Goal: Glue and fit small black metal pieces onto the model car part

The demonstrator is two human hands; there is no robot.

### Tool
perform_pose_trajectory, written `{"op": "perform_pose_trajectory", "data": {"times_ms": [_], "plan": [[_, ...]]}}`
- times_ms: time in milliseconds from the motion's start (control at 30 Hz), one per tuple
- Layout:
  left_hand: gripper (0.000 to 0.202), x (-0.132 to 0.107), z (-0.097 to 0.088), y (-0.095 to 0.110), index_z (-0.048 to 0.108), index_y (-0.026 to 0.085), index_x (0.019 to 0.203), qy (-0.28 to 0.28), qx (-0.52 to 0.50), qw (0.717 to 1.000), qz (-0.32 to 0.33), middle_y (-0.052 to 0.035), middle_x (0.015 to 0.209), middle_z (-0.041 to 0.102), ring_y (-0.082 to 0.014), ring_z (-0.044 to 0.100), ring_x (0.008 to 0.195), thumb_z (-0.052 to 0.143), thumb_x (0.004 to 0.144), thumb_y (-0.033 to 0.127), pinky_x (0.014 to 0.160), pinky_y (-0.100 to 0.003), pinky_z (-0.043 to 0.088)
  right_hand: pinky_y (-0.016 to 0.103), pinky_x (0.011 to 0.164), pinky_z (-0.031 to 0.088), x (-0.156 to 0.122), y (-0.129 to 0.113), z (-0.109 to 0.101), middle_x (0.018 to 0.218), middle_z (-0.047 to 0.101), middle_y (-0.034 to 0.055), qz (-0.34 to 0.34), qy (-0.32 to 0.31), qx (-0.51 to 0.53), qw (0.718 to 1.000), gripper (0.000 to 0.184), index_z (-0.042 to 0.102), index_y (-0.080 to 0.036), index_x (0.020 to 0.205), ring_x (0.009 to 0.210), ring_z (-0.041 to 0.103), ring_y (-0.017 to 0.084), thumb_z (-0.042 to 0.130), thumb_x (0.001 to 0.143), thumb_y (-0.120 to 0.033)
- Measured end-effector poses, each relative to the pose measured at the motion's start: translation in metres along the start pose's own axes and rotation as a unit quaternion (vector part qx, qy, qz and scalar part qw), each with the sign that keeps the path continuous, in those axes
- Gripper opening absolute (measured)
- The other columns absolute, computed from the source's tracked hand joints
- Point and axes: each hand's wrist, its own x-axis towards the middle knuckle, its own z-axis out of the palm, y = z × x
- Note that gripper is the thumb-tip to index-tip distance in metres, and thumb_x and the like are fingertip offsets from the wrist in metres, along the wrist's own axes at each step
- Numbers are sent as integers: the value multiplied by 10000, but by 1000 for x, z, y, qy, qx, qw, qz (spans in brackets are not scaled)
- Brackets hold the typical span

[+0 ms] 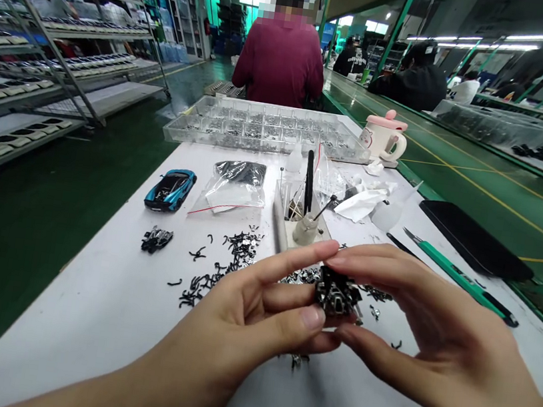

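Between both hands, above the white table, is a small black and silver model-car part point(338, 294). My left hand point(255, 322) pinches it from the left, thumb in front and fingers behind. From the right, my right hand point(416, 325) closes on it with thumb below and fingertips on top. Part of its surface is hidden by the fingers. Loose small black pieces point(204, 285) and silver pieces lie scattered on the table just behind the hands. A similar black and silver assembly point(156, 239) rests at the left, near a blue toy car point(170, 189).
A clear compartment tray point(260, 141) of small parts spans the table's back. Nearby are a pink-lidded mug point(384, 137), a zip bag point(236, 185), a holder with a small bottle point(305, 230), a green craft knife point(458, 273) and a black phone-like slab point(473, 238). A person point(282, 57) sits ahead.
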Motion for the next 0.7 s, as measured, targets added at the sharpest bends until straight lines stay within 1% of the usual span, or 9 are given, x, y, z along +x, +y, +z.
{"op": "perform_pose_trajectory", "data": {"times_ms": [33, 133, 300, 367, 467, 533, 600, 667, 700], "plan": [[414, 0, -1, 0, 685, 391, 1319, -1, 4, 1000, -2, 3, 1079, 789, -91, 739, 979, 739, 944, 223, 924, -184, 561, 176, 1117, 434, 1, 1, 0, 1326, 617, -42, -9, 1, -10, 1000, 477, 571, -368, 1357, 1268, 555, 127, 706, 959, -143], [425, 0, -3, 0, 670, 385, 1342, -5, 9, 1000, -3, -5, 1101, 788, -100, 738, 988, 743, 945, 253, 956, -207, 551, 231, 1118, 454, 2, 2, 1, 1326, 623, -19, -11, -2, -18, 1000, 486, 558, -361, 1368, 1270, 561, 158, 691, 962, -128], [415, -2, 0, -2, 692, 400, 1306, -14, 8, 1000, 15, 30, 970, 798, -51, 721, 923, 740, 943, 204, 900, -131, 527, 248, 1161, 410, 1, 2, 3, 1360, 582, 11, -35, -8, -4, 999, 505, 538, -303, 1381, 1304, 536, 167, 685, 952, -81], [425, -3, 2, -4, 687, 398, 1315, -12, 7, 1000, 27, 32, 976, 798, -45, 717, 906, 738, 944, 197, 886, -117, 523, 249, 1166, 402, 0, 0, 2, 1383, 534, 23, -53, -6, -35, 998, 498, 537, -291, 1364, 1333, 504, 177, 715, 938, -105], [462, -3, 4, -6, 663, 380, 1352, -2, 0, 1000, 31, 23, 1000, 800, -55, 722, 922, 730, 946, 171, 906, -129, 527, 232, 1142, 408, 0, -4, 0, 1386, 479, 23, -99, 10, -126, 987, 383, 572, -269, 1246, 1317, 489, 170, 748, 924, -160], [471, -3, 5, -6, 668, 359, 1348, -2, -10, 1000, 28, 16, 1027, 802, -66, 727, 959, 737, 934, 144, 929, -140, 526, 224, 1120, 409, 0, -7, -1, 1356, 482, 25, -119, 22, -179, 976, 276, 595, -245, 1169, 1275, 498, 154, 724, 940, -164], [465, -3, 6, -6, 682, 341, 1332, 0, -13, 1000, 23, 8, 1058, 802, -82, 730, 996, 754, 919, 142, 945, -154, 526, 230, 1115, 401, 1, -9, -3, 1337, 500, 29, -126, 25, -206, 970, 218, 611, -225, 1133, 1239, 508, 146, 695, 952, -137], [453, -3, 7, -4, 699, 333, 1314, 3, -3, 1000, 18, 7, 1056, 804, -83, 731, 984, 773, 903, 156, 935, -152, 527, 220, 1125, 380, 0, -9, -3, 1311, 527, 25, -127, 20, -212, 969, 217, 629, -215, 1122, 1220, 514, 139, 684, 948, -98], [440, -3, 8, -3, 713, 336, 1294, 3, 1, 1000, 17, 11, 1050, 805, -80, 730, 974, 778, 898, 157, 928, -149, 528, 215, 1117, 391, 0, -9, -3, 1294, 540, 24, -124, 17, -204, 971, 221, 636, -214, 1122, 1214, 518, 139, 678, 947, -85]]}}
